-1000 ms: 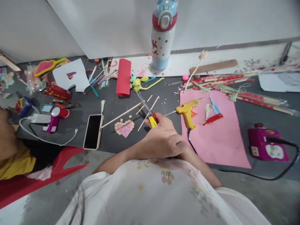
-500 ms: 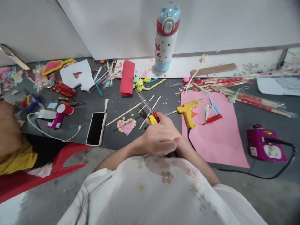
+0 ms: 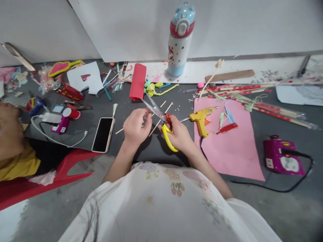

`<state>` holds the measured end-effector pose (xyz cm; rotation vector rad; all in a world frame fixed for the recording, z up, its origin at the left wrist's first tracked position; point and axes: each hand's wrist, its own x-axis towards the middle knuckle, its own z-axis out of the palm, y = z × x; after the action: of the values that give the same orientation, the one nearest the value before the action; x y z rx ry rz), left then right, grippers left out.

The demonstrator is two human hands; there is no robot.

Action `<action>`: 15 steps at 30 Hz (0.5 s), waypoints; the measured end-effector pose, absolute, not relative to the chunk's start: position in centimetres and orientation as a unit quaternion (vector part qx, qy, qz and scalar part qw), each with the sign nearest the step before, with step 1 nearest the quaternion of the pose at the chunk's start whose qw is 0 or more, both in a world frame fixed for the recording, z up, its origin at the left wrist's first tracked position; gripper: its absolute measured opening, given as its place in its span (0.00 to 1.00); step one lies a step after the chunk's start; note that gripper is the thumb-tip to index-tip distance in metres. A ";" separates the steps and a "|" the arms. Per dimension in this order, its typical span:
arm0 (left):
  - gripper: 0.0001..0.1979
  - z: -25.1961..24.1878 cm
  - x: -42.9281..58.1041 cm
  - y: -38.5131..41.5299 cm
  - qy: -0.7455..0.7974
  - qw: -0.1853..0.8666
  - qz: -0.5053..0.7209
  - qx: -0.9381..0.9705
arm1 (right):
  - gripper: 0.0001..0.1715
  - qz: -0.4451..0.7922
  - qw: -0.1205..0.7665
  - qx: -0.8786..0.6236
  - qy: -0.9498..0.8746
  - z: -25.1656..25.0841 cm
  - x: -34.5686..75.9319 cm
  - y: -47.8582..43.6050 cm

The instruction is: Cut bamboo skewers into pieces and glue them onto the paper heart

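Observation:
My right hand [image 3: 178, 132] holds scissors [image 3: 155, 109] with one yellow and one orange-red handle loop. Their blades point away to the upper left, slightly apart, toward the red paper [image 3: 138, 82]. Just left of them, my left hand [image 3: 137, 126] is closed, thumb and fingers curled together; whatever they pinch, if anything, is too small to make out. Thin wooden sticks [image 3: 154, 128] lie on the dark table beneath and between both hands. The pink heart with a beaded edge is hidden behind my left hand.
A yellow glue gun [image 3: 201, 120] rests on pink paper [image 3: 227, 151], right of my right hand. A phone [image 3: 103, 135] lies to the left, a bottle [image 3: 179, 43] stands behind, and a purple power box [image 3: 282, 156] sits far right. Another person's arm [image 3: 10, 131] is at left.
My left hand has moved left, away from my right hand, and now covers the heart. The scissors' yellow loop has swung outward and the blades show more plainly.

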<state>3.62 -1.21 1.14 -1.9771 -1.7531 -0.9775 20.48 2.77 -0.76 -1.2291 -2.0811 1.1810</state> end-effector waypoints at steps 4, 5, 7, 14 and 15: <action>0.09 1.2 3.2 -1.4 -0.568 0.198 -0.327 -0.728 | 0.18 0.424 0.238 -0.440 -0.755 -0.7 20.5 2.7; 0.09 1.3 3.1 -1.4 -0.559 0.206 -0.327 -0.733 | 0.19 0.428 0.239 -0.436 -0.755 -0.6 20.5 2.7; 0.10 1.6 3.0 -1.4 -0.550 0.208 -0.331 -0.738 | 0.21 0.431 0.242 -0.428 -0.756 -0.4 20.6 2.6; 0.12 2.4 2.9 -1.6 -0.553 0.146 -0.345 -0.744 | 0.23 0.415 0.257 -0.399 -0.776 -0.5 20.8 2.7; 0.12 2.5 2.9 -1.7 -0.555 0.141 -0.343 -0.744 | 0.23 0.415 0.258 -0.394 -0.778 -0.5 20.8 2.7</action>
<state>2.95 -1.67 2.48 -2.1491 -1.6041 -0.9910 20.78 2.69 -0.50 -1.0674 -2.1102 1.1252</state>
